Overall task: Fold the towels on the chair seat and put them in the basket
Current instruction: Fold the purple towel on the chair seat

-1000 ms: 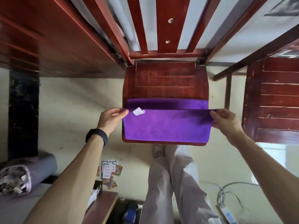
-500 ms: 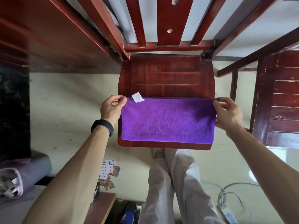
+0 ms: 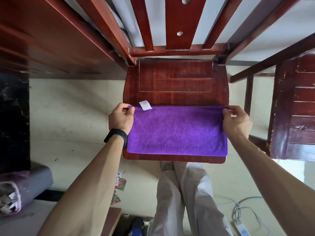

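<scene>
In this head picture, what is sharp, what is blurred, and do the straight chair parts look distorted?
Head view: the purple towel, the left hand and the right hand pinching its far corners are sharp; the dark wood at upper left is smeared; the wide lens splays the chair slats outward.

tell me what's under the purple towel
The purple towel lies on the wooden chair seat, whose bare wood shows beyond it and along its near edge. The left hand and right hand pinch its far corners. Anything between towel and seat is covered.
</scene>
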Tool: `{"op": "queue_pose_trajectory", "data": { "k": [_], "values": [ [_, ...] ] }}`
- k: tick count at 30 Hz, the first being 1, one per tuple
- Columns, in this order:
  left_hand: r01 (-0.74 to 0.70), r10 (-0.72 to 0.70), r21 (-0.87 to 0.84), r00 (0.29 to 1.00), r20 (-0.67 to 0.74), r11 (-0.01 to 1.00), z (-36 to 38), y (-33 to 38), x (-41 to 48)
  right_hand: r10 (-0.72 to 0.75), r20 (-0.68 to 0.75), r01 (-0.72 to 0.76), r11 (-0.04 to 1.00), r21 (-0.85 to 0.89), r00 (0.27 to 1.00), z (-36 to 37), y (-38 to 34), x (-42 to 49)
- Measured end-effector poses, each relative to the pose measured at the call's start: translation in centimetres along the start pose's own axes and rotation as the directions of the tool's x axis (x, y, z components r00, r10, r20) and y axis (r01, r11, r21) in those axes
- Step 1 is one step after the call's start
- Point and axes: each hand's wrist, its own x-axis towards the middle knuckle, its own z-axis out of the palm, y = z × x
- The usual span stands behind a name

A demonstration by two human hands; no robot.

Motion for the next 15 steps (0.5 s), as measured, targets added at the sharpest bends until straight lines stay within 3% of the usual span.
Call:
{"op": "queue_pose_trajectory", "data": {
  "k": [6,9,12,15],
  "values": [
    [-0.193,0.217,0.339,0.976,-0.035,0.921,0.6,0.4,-0.9,-0.066,-0.058,0.062,0.996,-0.062,0.996,0.8,0.1,-0.4],
    [-0.336,0.438,0.430,0.884,-0.162,0.838,1.9,0.0,-3.2,-0.304,-0.148,0.267,0.937,-0.228,0.941,1.0,0.1,-2.7],
    [-0.494,0.571,0.455,0.820,-0.038,0.741,4.4,-1.1,-6.3,-0.560,-0.005,0.516,0.768,-0.380,0.829,2.5,0.1,-6.3],
    [-0.446,0.437,0.500,0.888,0.143,0.742,6.4,-2.7,-7.0,-0.545,0.223,0.577,0.656,-0.486,0.808,4.4,1.8,-6.1]
  ]
}}
